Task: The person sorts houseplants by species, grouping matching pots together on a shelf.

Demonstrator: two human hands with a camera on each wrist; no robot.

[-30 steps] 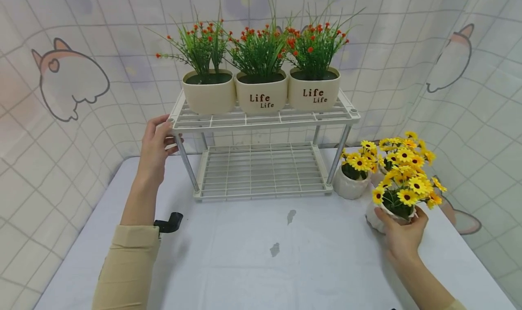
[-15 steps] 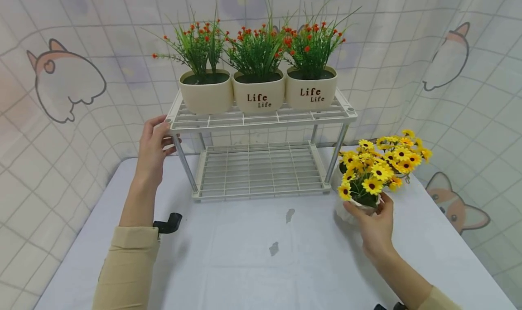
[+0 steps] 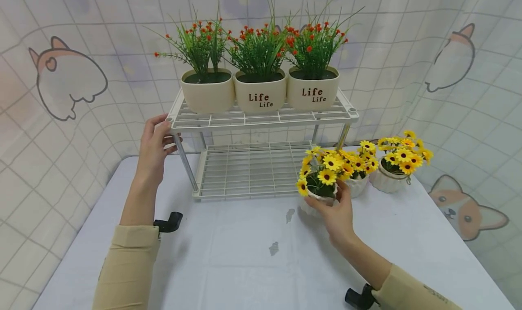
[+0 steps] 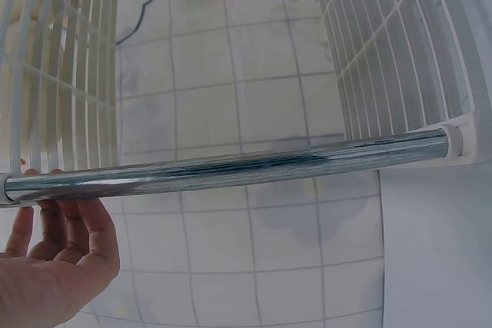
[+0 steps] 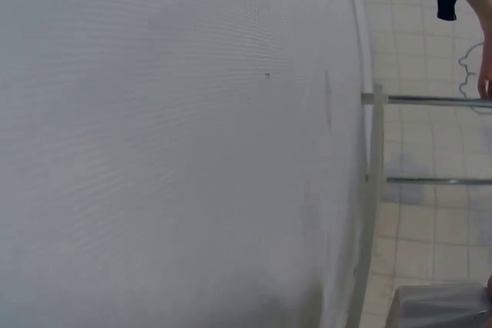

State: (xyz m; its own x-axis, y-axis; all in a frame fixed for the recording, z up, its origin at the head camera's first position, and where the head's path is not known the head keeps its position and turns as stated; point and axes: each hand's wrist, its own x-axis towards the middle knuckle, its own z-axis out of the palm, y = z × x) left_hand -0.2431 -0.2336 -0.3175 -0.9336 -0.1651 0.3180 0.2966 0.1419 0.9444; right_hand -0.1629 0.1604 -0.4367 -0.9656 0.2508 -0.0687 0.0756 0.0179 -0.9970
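A white two-tier wire rack (image 3: 261, 126) stands on the table. My left hand (image 3: 156, 140) grips its upper left front corner; in the left wrist view, that hand's fingers (image 4: 96, 228) curl at the end of the metal post (image 4: 231, 174). My right hand (image 3: 336, 210) holds a white pot of yellow artificial flowers (image 3: 322, 178) by its rim, in front of the lower shelf's right end. At the right wrist view's lower edge, the pot's pale side (image 5: 438, 309) shows near the rack. Part of the pot is hidden behind my fingers.
Two more white pots of yellow flowers, one (image 3: 355, 185) by the rack's right leg and another (image 3: 389, 178) farther right, stand on the table (image 3: 244, 273). Three cream pots (image 3: 261, 94) with red-flowered plants line the upper shelf. A tile-patterned curtain (image 3: 122, 74) hangs behind.
My right hand has carried the flower pot leftward, from the table's right side to the front of the rack's right end. My left hand has stayed on the rack corner.
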